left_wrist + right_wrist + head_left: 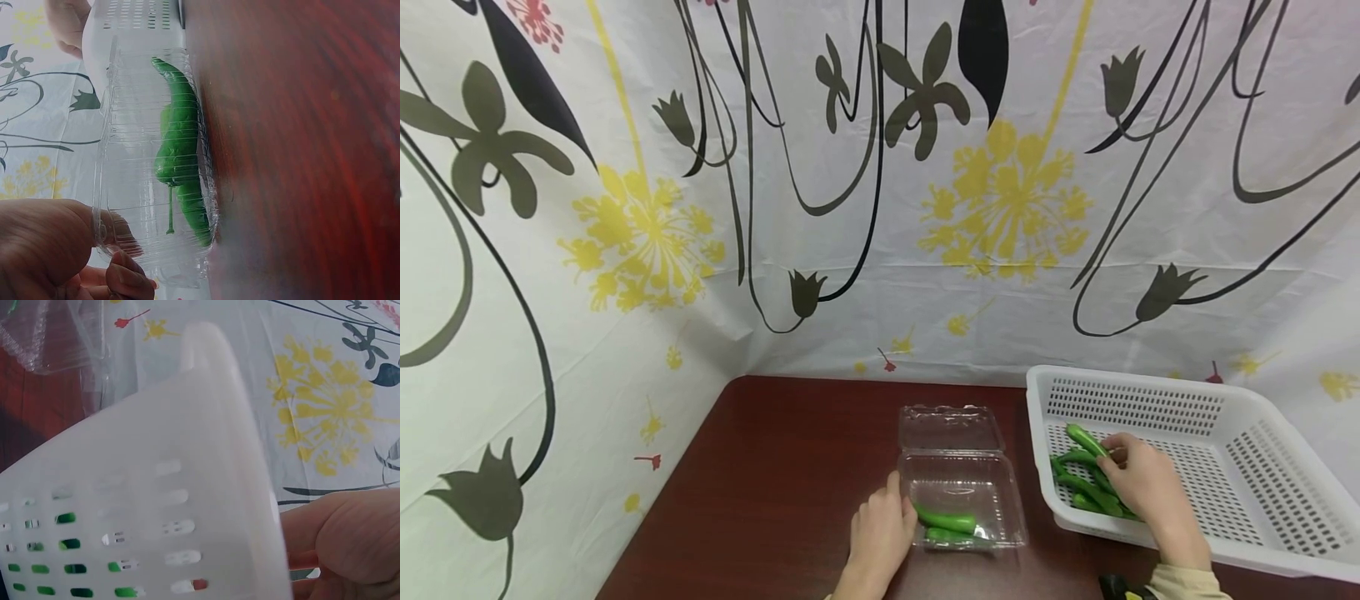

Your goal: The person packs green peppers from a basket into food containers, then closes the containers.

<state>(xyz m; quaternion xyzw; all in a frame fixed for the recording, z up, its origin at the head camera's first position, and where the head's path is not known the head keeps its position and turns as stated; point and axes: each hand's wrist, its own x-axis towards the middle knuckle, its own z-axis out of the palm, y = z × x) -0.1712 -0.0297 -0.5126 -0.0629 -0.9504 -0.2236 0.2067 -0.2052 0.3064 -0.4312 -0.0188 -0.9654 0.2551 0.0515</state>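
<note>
A clear plastic clamshell box (951,479) stands with its lid folded back, and green peppers (953,522) lie near its front wall. My left hand (880,525) grips the box's left wall; in the left wrist view the thumb and fingers pinch its edge. Over the left part of the white basket (1206,471), my right hand (1146,483) pinches a green pepper (1081,437) that tilts up to the left. Beneath it lie several more green peppers (1097,497). The basket wall hides the held pepper and most of the fingers in the right wrist view.
Box and basket sit side by side on a dark red-brown table (775,467). A floral-patterned white cloth (865,333) hangs behind and along the left side. The basket's raised perforated wall (137,487) stands between the peppers and the box.
</note>
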